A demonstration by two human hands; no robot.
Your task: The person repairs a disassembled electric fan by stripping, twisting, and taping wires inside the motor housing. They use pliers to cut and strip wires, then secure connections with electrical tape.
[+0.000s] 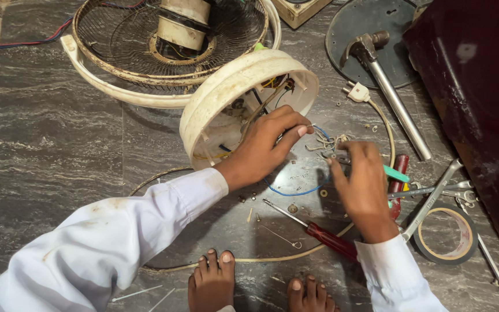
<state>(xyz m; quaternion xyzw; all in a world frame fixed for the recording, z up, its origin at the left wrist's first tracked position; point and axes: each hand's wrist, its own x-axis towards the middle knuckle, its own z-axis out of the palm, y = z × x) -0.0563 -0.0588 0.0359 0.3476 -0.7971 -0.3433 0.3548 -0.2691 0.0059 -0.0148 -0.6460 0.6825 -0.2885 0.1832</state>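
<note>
A cream round fan housing [226, 95] lies tipped on its side on the grey stone floor, with coloured wires inside. My left hand [267, 144] reaches across its open mouth and pinches a bundle of thin wires [326, 140] that comes out of it. My right hand [362, 185] grips a tool with green and red handles [398, 176], its tip at the same wires. A blue wire [295, 192] loops on the floor below the hands.
A rusty fan guard with motor [168, 34] lies behind the housing. A round base with metal pole [388, 86] and a dark red cabinet [480, 98] are at right. A red-handled screwdriver [324, 236], tape roll [449, 237], spanner [431, 199], white plug [358, 92] and small screws lie around my bare feet [212, 283].
</note>
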